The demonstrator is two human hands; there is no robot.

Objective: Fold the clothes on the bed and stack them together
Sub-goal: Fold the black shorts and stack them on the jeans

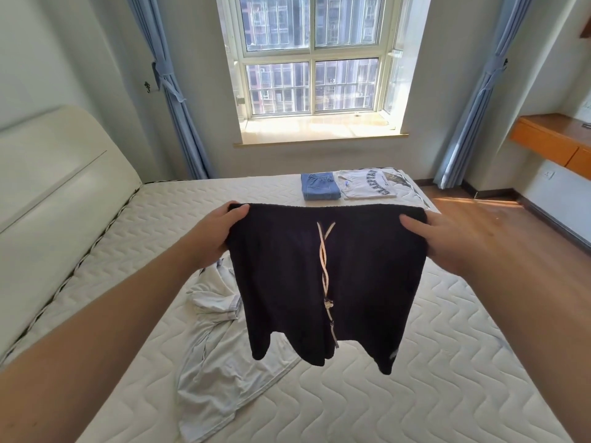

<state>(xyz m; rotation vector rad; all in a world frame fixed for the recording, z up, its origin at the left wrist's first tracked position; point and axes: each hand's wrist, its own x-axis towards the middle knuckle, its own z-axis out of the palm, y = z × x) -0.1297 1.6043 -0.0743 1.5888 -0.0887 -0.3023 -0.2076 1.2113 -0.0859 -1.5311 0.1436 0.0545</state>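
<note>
Dark navy shorts [361, 282] with a white drawstring hang in the air above the bed [415, 394]. My left hand [217, 235] grips the left end of the waistband and my right hand [447, 241] grips the right end. A crumpled pale grey garment [220, 362] lies on the mattress below and left of the shorts. At the far edge of the bed lie folded blue denim shorts [319, 187] and, beside them on the right, a folded white T-shirt [367, 183] with dark lettering.
A cream padded headboard [54, 180] runs along the left side. A window [313, 59] with blue curtains is straight ahead. Wooden floor [499, 215] and an orange wall shelf [553, 139] are to the right of the bed.
</note>
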